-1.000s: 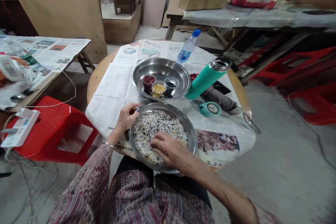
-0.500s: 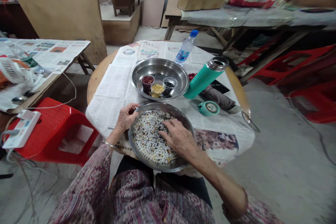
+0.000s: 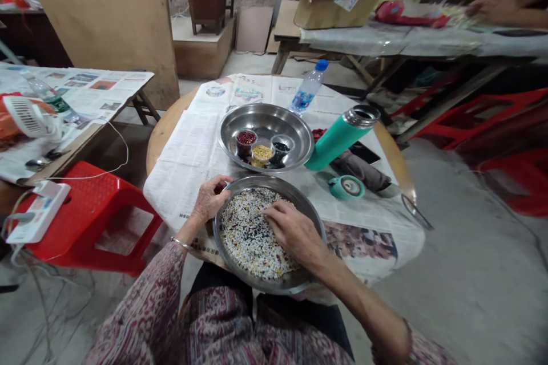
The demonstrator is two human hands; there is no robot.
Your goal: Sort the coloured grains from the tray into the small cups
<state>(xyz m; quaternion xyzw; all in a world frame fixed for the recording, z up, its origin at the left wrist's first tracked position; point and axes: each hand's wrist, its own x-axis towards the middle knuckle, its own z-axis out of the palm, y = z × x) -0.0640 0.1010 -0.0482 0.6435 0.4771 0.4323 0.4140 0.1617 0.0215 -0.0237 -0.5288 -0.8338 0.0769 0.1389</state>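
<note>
A steel basin (image 3: pixel 317 228) near my lap holds a mix of white grains (image 3: pixel 244 239) with black, yellow and dark red beans. Over the mix, my right hand (image 3: pixel 295 231) has its thumb and fingers pinched together; what lies between the tips is too small to make out. At the basin's left rim, my left hand (image 3: pixel 211 198) curls round a small cup (image 3: pixel 220 187), mostly hidden, with dark red showing inside. Behind stands a second steel basin (image 3: pixel 286 117) with three clear cups: red beans (image 3: pixel 246 138), yellow beans (image 3: pixel 262 153) and black beans (image 3: pixel 281 147).
Newspaper (image 3: pixel 171 165) covers the round table. To the right stand a green flask (image 3: pixel 338 140), its lid (image 3: pixel 346 186) and a water bottle (image 3: pixel 307 88). A red stool (image 3: pixel 94 222) bears a power strip (image 3: pixel 40 214). Another person's hands (image 3: pixel 492 10) show at the far right table.
The fingers of my right hand, spread over the grains before, have drawn together into a pinch. My left hand stays by the rim. The whole view has shifted slightly.
</note>
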